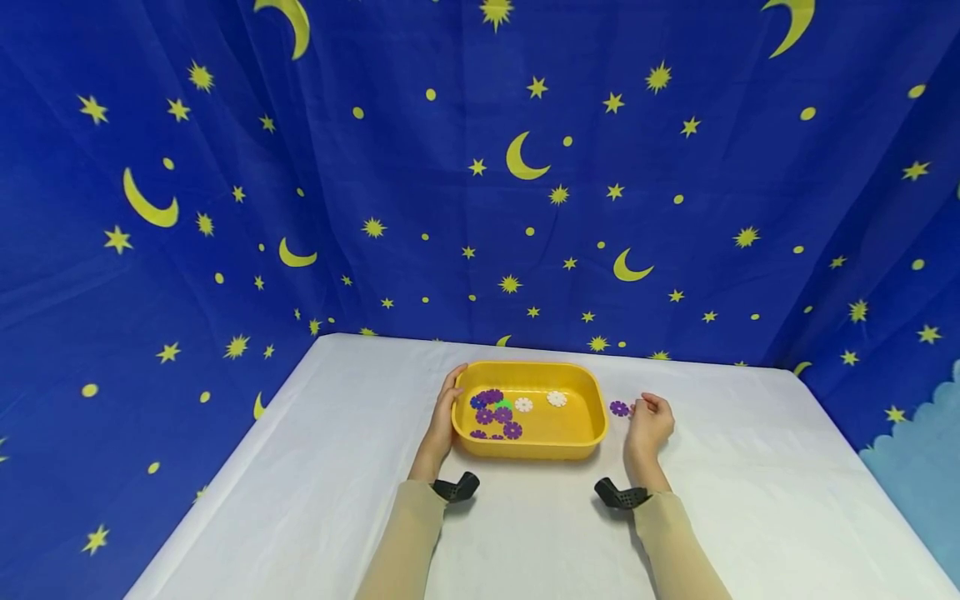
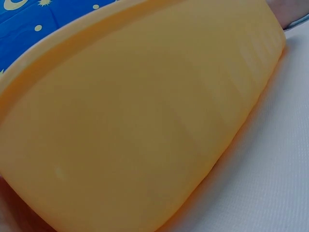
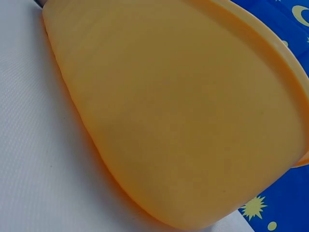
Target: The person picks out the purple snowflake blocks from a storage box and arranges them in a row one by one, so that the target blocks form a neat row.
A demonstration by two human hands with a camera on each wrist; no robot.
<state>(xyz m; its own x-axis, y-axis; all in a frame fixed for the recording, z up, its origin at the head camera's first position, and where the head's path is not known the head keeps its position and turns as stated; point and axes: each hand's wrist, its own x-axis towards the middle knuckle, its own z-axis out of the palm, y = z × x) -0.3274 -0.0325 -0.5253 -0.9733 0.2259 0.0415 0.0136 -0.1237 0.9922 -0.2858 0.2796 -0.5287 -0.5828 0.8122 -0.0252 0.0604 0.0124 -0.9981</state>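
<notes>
A yellow plastic tub stands on the white table. My left hand grips its left side, the thumb at the rim. Inside lie several notched snowflake discs: purple ones such as the purple disc on the left, a partly covered green disc, a blue disc, and two white ones, including a white disc. Just right of the tub is another purple disc. My right hand is beside it, fingers curled, with a bit of purple showing at the fingertips. Both wrist views mostly show the tub's wall.
White cloth covers the table. Behind it and at the sides hangs a blue curtain with yellow moons and stars. Black wrist cameras, such as the left camera, sit at both cuffs near the tub's front.
</notes>
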